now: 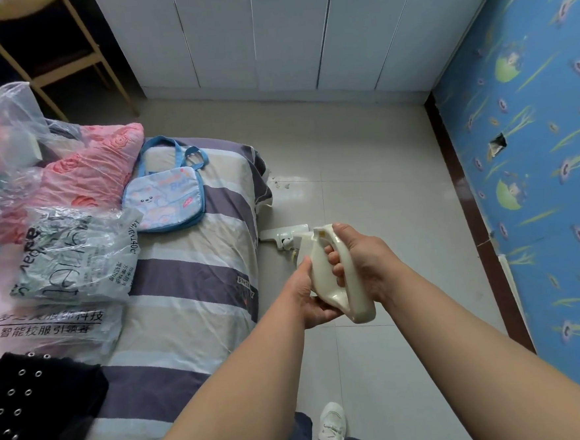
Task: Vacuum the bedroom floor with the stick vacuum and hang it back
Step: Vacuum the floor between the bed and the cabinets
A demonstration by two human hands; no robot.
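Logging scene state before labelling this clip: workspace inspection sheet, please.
Surface: beige tiled floor, glossy.
Job's things: stick vacuum, its floor head at the bed's edge.
Clutter: small scraps on the floor by the bed corner; bagged clothes and blue tote bag on the bed.
Grippers: right hand grips the handle; left hand holds the body from below.
Cables: nothing seen.
Surroundings: white wardrobe, blue wallpaper with a tear.

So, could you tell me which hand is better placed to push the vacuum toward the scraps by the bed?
Right, probably. The right hand grips the vacuum by its handle, while the left hand only holds the body from the side. The scraps lie ahead of its head.
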